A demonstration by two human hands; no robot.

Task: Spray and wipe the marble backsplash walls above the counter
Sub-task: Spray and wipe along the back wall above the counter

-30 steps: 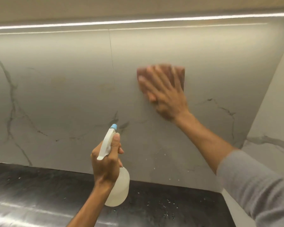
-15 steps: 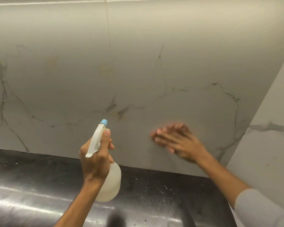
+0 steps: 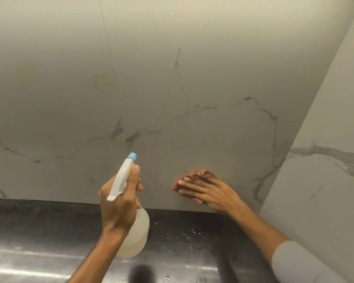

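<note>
The marble backsplash is pale with thin grey veins and fills the upper view. My left hand grips a clear spray bottle with a white trigger head and blue nozzle, held upright and pointing at the wall. My right hand lies flat with fingers spread, pressing a reddish-brown cloth against the wall's lower part, just above the counter. Most of the cloth is hidden under the hand.
A dark glossy counter runs below the wall, with water drops near its back edge. A second marble wall meets the backsplash at a corner on the right, close to my right hand.
My right hand has swept the cloth down from the upper wall to its lower part near the counter, then slightly right. The left hand with the bottle has stayed roughly in place.
</note>
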